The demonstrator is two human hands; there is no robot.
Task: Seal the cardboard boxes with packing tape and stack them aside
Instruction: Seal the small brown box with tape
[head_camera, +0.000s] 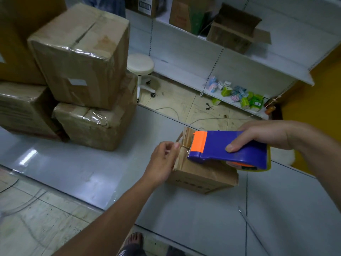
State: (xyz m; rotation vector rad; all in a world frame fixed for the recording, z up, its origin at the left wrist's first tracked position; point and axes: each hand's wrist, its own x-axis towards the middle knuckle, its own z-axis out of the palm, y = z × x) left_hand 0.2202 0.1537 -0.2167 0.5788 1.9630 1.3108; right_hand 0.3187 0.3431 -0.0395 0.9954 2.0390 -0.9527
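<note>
A small cardboard box (201,174) lies on the grey table (77,169) in front of me. My right hand (265,134) grips a blue tape dispenser (230,148) with an orange blade guard, held flat over the box top. My left hand (162,159) pinches the clear tape end at the box's left edge, just in front of the dispenser's teeth. Taped cardboard boxes are stacked at the table's left: a large one (81,56) on top of a lower one (97,124), with another (22,109) beside them.
White shelving (230,67) runs behind the table, with an open box (234,30) and small colourful packets (245,98). A white stool (141,65) and scissors (209,106) are on the tiled floor. My bare foot (133,239) shows below the table edge.
</note>
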